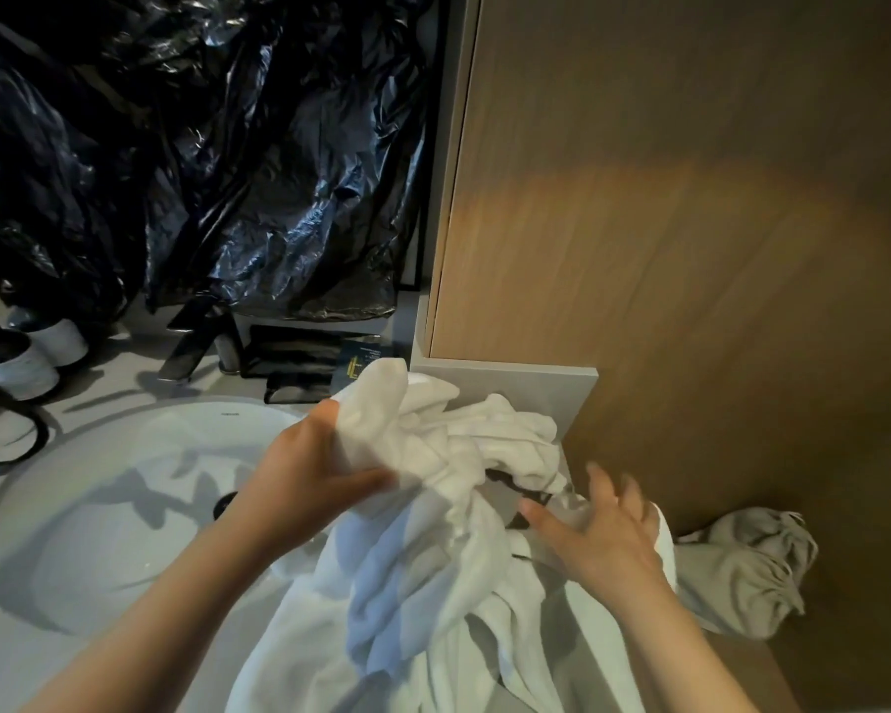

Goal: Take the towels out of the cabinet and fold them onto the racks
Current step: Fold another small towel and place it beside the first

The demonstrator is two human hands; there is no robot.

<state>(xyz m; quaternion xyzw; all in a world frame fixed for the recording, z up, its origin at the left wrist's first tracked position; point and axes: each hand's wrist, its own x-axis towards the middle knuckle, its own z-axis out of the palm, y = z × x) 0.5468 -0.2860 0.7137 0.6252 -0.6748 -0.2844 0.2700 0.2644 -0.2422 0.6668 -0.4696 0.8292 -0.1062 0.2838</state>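
Left hand (304, 470) tight around white towel (433, 440); right hand (605, 540) flat, fingers (604, 488) spread.

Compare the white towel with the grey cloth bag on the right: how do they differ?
The white towel is bright white and larger, gripped by the left hand; the grey cloth bag is duller, smaller and lies untouched beside the wooden panel. Both are crumpled fabric.

A bunched white towel (433, 445) is gripped by the left hand (309, 476), and its lower part is draped down toward the near edge. The right hand (608, 537), blurred, is held with fingers spread just right of the towel's folds. A round white sink (73, 532) is set into the table (1, 661) at left. Black plastic sheeting (201, 146) is seen far left, a wooden panel (690, 198) at right, and a grey cloth bag (752, 573) near it.
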